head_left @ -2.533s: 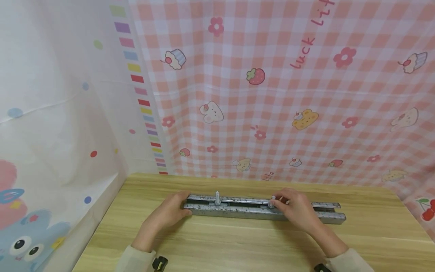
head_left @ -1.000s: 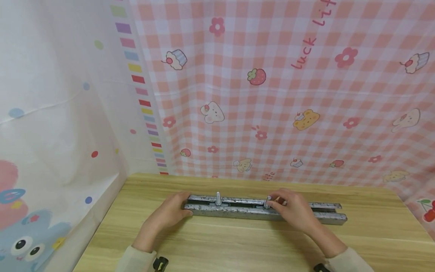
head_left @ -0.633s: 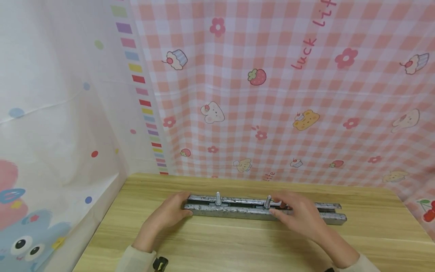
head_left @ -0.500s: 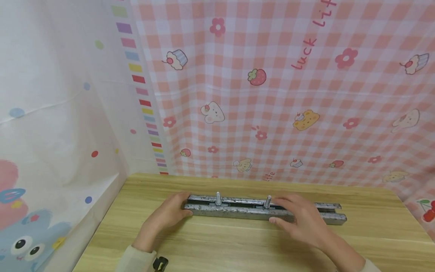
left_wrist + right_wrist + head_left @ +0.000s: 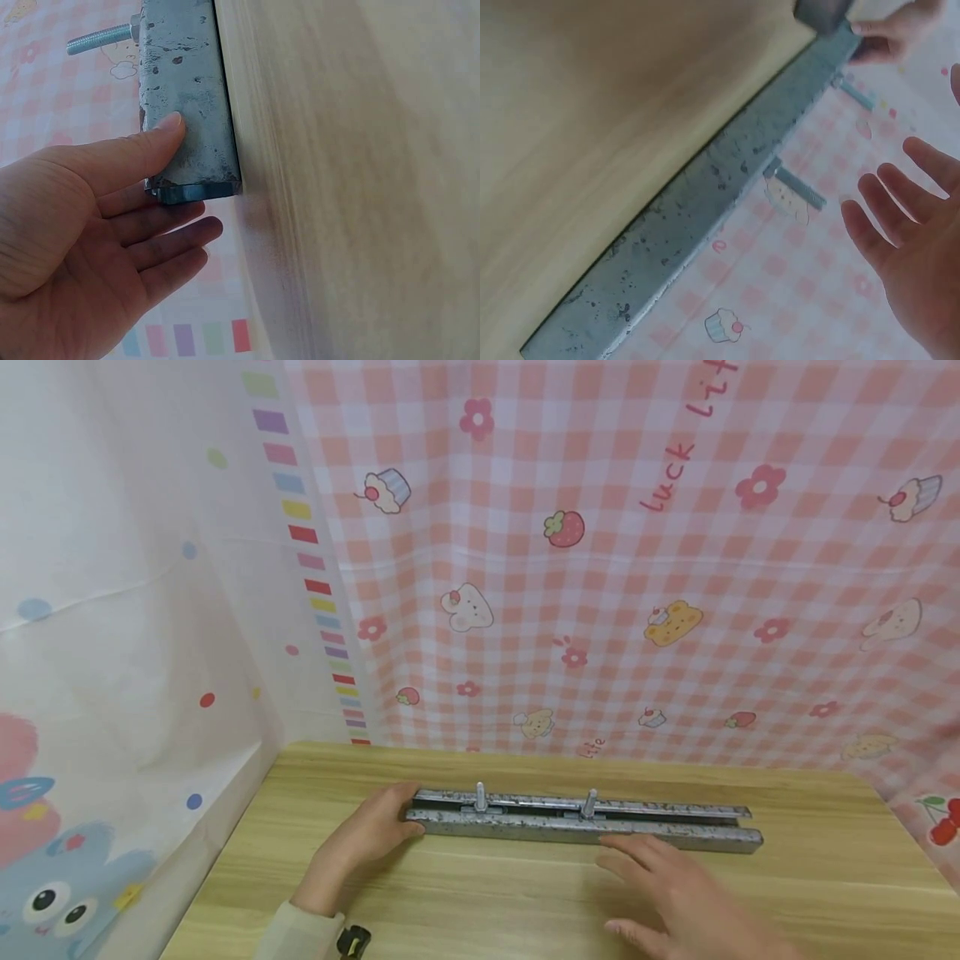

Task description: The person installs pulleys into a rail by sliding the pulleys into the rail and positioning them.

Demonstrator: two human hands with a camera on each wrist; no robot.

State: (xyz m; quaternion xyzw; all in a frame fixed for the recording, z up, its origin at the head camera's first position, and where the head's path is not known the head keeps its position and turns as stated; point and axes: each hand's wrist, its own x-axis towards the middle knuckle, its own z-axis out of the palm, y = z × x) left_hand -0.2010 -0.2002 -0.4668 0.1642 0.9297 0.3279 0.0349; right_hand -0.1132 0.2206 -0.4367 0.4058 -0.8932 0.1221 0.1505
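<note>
A long grey metal channel (image 5: 525,828), slot upward, lies on the wooden table. Two threaded bolts stand up from its slot: the left bolt (image 5: 481,797) upright, the right bolt (image 5: 591,802) tilted slightly right. My left hand (image 5: 367,835) grips the channel's left end; in the left wrist view the thumb of that hand (image 5: 90,217) presses the channel's side (image 5: 184,90), other fingers around the end. My right hand (image 5: 675,893) is in front of the channel's right half, fingers spread, holding nothing. The right wrist view shows the right hand (image 5: 922,247) apart from the bolts.
The wooden table (image 5: 465,902) extends in front of the channel. A pink checked cloth (image 5: 615,568) hangs behind it, and a white printed cloth (image 5: 112,568) hangs at the left. A dark object (image 5: 822,13) hides part of the channel in the right wrist view.
My right hand let go of the right bolt, spread its fingers and moved back toward me. That bolt had shifted slightly left along the slot before. My left hand has stayed on the channel's end.
</note>
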